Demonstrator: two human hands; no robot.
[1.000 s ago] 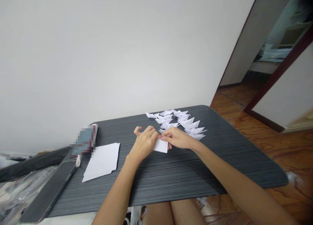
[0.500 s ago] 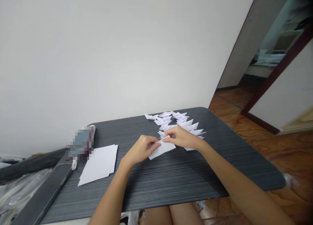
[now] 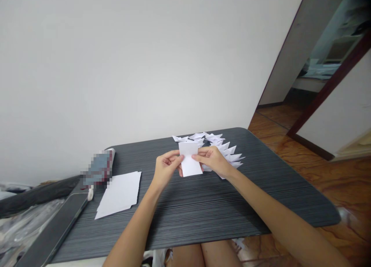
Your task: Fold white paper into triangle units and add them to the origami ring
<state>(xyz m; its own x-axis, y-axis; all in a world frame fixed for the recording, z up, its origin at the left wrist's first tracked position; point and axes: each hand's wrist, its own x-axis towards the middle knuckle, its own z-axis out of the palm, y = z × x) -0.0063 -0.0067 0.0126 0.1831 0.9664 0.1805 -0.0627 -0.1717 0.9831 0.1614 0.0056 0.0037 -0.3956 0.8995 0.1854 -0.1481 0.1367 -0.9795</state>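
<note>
A small white folded paper (image 3: 190, 164) is held upright above the table, its flat face towards me. My left hand (image 3: 169, 163) pinches its left edge, thumb in front and fingers behind. On the opposite edge my right hand (image 3: 213, 159) grips it the same way. Several folded white paper boats (image 3: 227, 151) sit in rows just behind and to the right of my hands, partly hidden by the held paper and my right hand.
A stack of white paper sheets (image 3: 120, 193) lies on the dark table (image 3: 203, 216) at left. Behind it is a blurred-out object (image 3: 100, 168). A phone-like dark slab (image 3: 58, 228) with a white cable end rests along the left edge. A white wall (image 3: 139, 66) stands behind.
The paper has turned from slanting low over the table to upright, facing me. Both hands have shifted to grip its opposite side edges.
</note>
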